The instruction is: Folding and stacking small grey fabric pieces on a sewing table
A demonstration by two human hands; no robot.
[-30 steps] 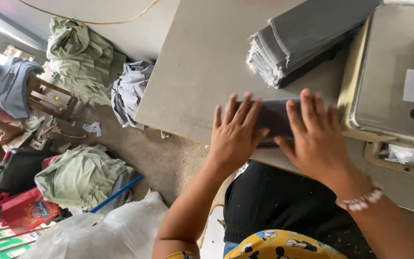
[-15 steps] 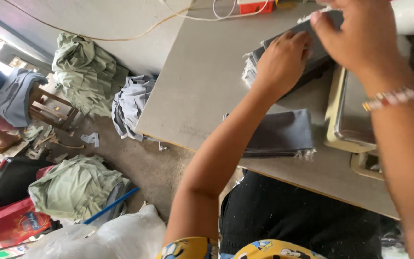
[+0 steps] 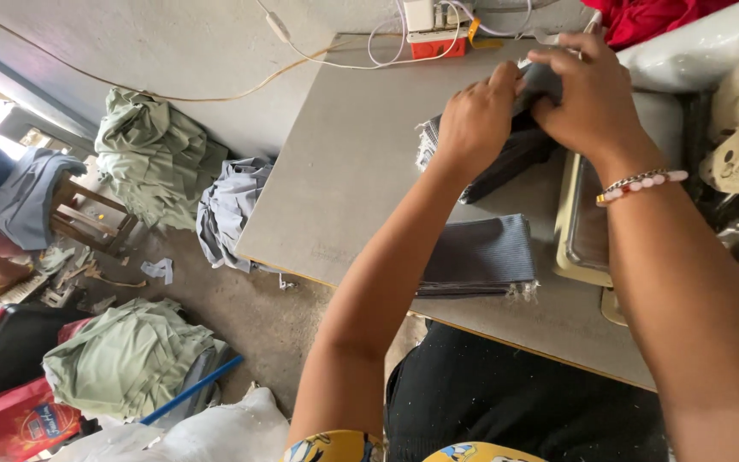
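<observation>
Both my hands reach to the far side of the grey table (image 3: 352,171). My left hand (image 3: 472,120) and my right hand (image 3: 588,94) pinch the same dark grey fabric piece (image 3: 540,81) and lift it off the top of a stack of grey fabric pieces (image 3: 506,158). A bead bracelet (image 3: 639,184) circles my right wrist. Nearer to me a folded grey ribbed piece (image 3: 481,257) lies flat on the table, partly behind my left forearm.
A sewing machine (image 3: 712,51) and its cream base (image 3: 579,239) stand at the right. A power strip with cables (image 3: 434,30) sits at the table's far edge. Green and grey cloth heaps (image 3: 151,154), bags and a wooden stool (image 3: 79,214) crowd the floor at left.
My hands left the folded grey piece on the near side of the table, reached up to the stack at the far side, and now pinch its top piece.
</observation>
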